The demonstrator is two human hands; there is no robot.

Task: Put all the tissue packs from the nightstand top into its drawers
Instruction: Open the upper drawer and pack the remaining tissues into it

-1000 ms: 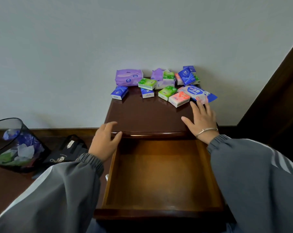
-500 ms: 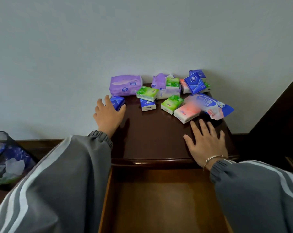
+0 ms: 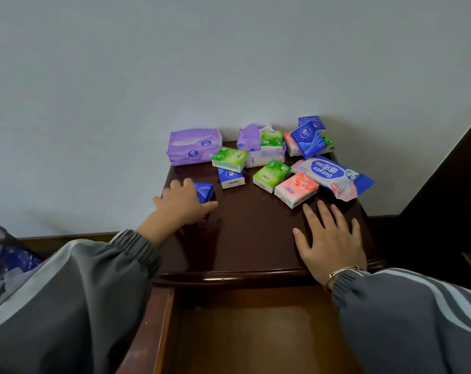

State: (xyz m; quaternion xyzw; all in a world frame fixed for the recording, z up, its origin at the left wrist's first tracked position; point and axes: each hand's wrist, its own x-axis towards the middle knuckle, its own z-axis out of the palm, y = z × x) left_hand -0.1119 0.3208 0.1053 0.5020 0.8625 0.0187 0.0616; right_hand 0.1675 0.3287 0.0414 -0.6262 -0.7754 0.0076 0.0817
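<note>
Grey jacket sleeves, the left sleeve point(image 3: 80, 298) with a broad pale stripe, the right sleeve point(image 3: 407, 319) with two, end in ribbed cuffs behind each hand. A thin metal bangle point(image 3: 340, 272) circles the wrist behind the right hand point(image 3: 331, 238).

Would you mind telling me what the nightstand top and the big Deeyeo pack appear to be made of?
Nightstand top: dark wood, probably varnished; its surface gives glossy reflections. Deeyeo pack: seemingly thin printed plastic film; it is shiny, with a crumpled flat end.
</note>
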